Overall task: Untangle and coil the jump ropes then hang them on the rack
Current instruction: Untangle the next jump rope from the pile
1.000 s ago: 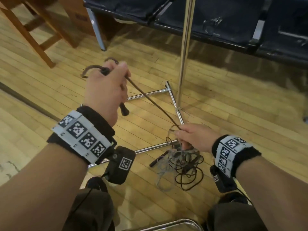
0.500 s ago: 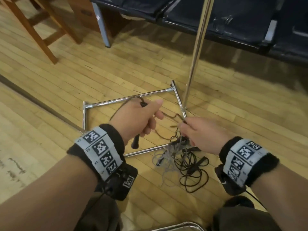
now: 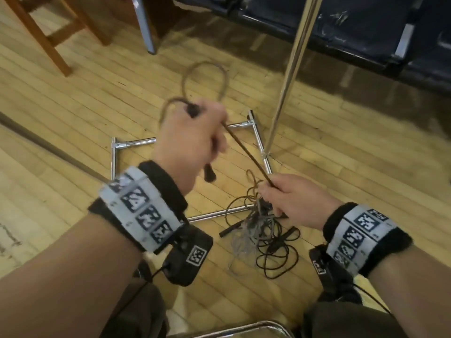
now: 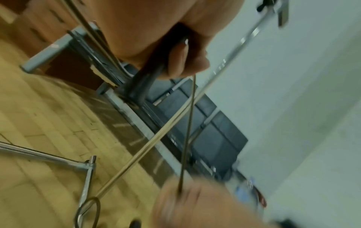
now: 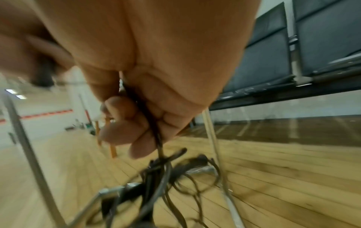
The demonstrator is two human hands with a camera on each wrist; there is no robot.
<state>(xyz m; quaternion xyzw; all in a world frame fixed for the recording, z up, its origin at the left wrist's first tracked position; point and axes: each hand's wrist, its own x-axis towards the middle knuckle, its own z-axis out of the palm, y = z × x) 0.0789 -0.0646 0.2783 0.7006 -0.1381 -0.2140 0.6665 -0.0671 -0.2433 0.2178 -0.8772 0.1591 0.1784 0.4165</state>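
- Both hands are being kept curled around one brown jump rope, which is being stretched taut between them.
- A black handle is being gripped in the left hand, fingers wrapped fully round it, with the handle's lower end sticking out below the fist; the same grip is being shown from beneath in the left wrist view.
- A loop of the brown rope is being held up above that fist, blurred by motion.
- The rope's lower stretch is being pinched in the right hand, fingers curled tightly over the cord, which is running down out of the fist.
- A tangled pile of ropes, dark and grey strands with black handles among them, is being left lying on the wooden floor just below the right hand, partly across the front bar of the rack base.
- The chrome rack is being seen as an upright pole rising from a rectangular base on the floor, beyond the hands.
- Dark padded seats and a wooden chair are being shown further back.
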